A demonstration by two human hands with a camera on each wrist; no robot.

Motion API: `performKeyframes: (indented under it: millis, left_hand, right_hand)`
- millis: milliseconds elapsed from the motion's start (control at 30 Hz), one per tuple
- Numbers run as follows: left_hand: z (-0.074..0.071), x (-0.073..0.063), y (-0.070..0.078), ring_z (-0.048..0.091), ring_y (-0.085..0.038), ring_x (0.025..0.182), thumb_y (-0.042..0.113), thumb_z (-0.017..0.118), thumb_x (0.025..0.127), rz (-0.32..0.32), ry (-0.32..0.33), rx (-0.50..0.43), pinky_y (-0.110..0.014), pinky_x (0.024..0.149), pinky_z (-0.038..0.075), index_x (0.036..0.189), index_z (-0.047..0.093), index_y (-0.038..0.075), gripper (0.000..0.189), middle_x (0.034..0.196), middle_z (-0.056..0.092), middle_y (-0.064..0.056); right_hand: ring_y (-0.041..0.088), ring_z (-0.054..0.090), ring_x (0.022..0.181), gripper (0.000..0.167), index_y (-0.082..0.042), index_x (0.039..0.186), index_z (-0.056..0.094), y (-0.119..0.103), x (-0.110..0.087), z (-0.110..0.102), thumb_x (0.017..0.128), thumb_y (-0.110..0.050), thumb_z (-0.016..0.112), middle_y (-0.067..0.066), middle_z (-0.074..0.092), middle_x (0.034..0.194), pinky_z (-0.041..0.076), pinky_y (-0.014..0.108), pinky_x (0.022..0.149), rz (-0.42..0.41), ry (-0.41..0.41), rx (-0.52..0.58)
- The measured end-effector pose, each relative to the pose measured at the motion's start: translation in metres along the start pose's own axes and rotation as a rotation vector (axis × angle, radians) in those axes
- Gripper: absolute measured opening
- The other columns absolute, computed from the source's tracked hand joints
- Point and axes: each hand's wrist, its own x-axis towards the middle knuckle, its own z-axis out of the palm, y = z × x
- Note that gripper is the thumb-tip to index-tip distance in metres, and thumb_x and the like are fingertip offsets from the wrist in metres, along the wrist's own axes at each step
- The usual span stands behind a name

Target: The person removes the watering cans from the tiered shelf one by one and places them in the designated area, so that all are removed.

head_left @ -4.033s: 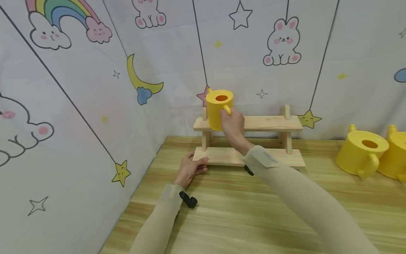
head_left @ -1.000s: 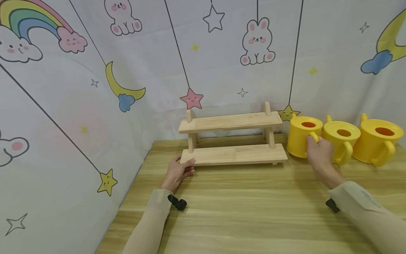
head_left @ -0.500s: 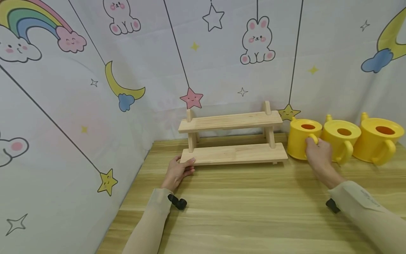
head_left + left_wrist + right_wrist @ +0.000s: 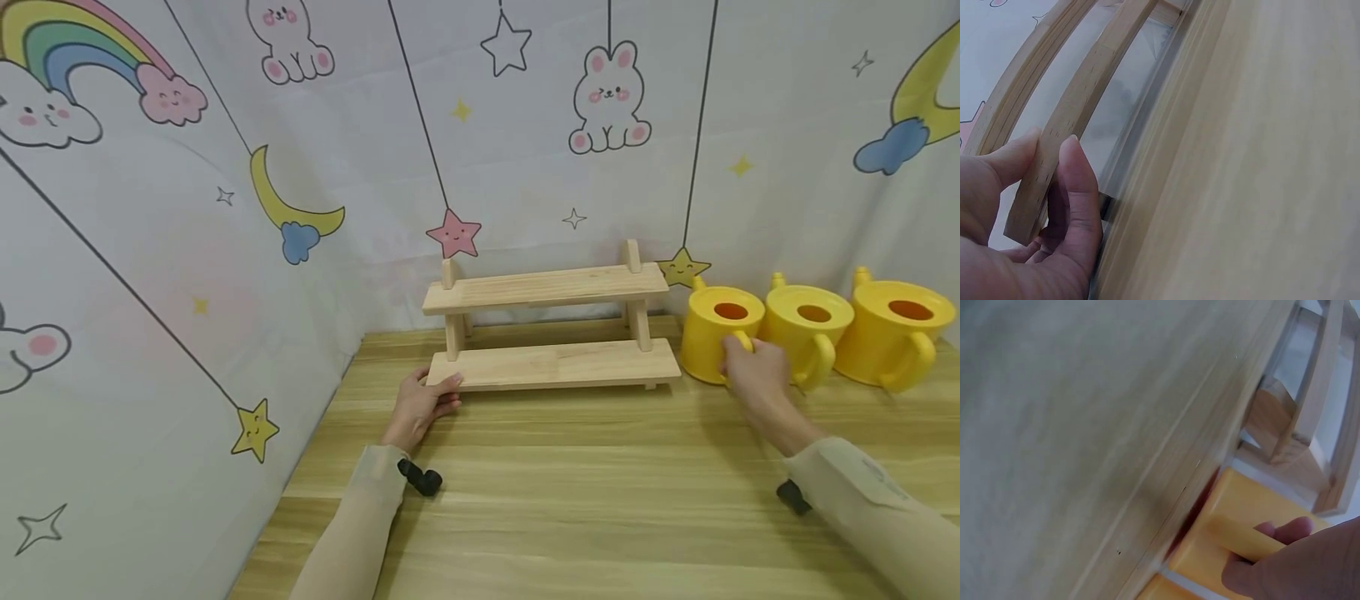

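My left hand (image 4: 418,407) pinches the left end of the lower plank of a two-tier wooden shelf (image 4: 555,364). In the left wrist view the thumb lies on one face of the plank (image 4: 1063,134) and the fingers on the other. Just right of the shelf, my right hand (image 4: 759,372) grips the handle of a yellow watering can (image 4: 703,342), fingers curled round it. The can stands upright, its bottom right at the tabletop, with an orange-looking opening on top and its spout toward the wall. The right wrist view shows the handle (image 4: 1244,537) in the grip.
Two more yellow watering cans, a middle one (image 4: 795,333) and a wider one (image 4: 873,342), stand in a row to the right, handles facing me. A white printed cloth (image 4: 525,167) hangs behind and at the left of the wood-grain table (image 4: 570,500).
The watering can in my right hand went from the upper plank's left end to the table right of the shelf, then shifted slightly down in view. My left hand keeps its hold.
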Motion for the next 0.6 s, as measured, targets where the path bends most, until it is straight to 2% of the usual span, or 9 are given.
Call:
performKeyframes:
  millis: [267,500,600]
  left_hand:
    - [0.0021,-0.0006,0.0013,0.073,-0.009,0.071,0.008,0.079,0.102,-0.011,0.0,-0.002,-0.02,0.068,0.067,0.17,0.025,-0.002,0.087,0.09,0.072,-0.003]
    - [0.0029,-0.002,0.0046,0.076,-0.009,0.073,0.01,0.082,0.1,0.023,0.019,0.067,-0.021,0.07,0.068,0.167,0.032,-0.006,0.085,0.089,0.073,-0.002]
    - [0.0027,-0.003,0.0042,0.077,-0.009,0.075,0.012,0.084,0.099,0.054,0.034,0.124,-0.021,0.071,0.068,0.163,0.039,-0.008,0.081,0.094,0.075,-0.006]
  right_hand:
    - [0.004,0.059,0.069,0.044,-0.013,0.08,0.073,0.0045,0.0019,0.0003,0.108,-0.032,0.045,-0.019,0.065,0.065,0.048,0.023,0.06,-0.027,-0.004,-0.034]
    - [0.003,0.056,0.079,0.039,-0.003,0.109,0.075,0.0046,0.0011,-0.0035,0.107,-0.033,0.049,-0.024,0.066,0.072,0.05,0.02,0.066,-0.033,-0.044,-0.084]
    - [0.004,0.058,0.082,0.043,0.001,0.121,0.07,0.0041,-0.002,-0.0064,0.109,-0.033,0.049,-0.015,0.072,0.085,0.052,0.019,0.066,-0.068,-0.049,-0.127]
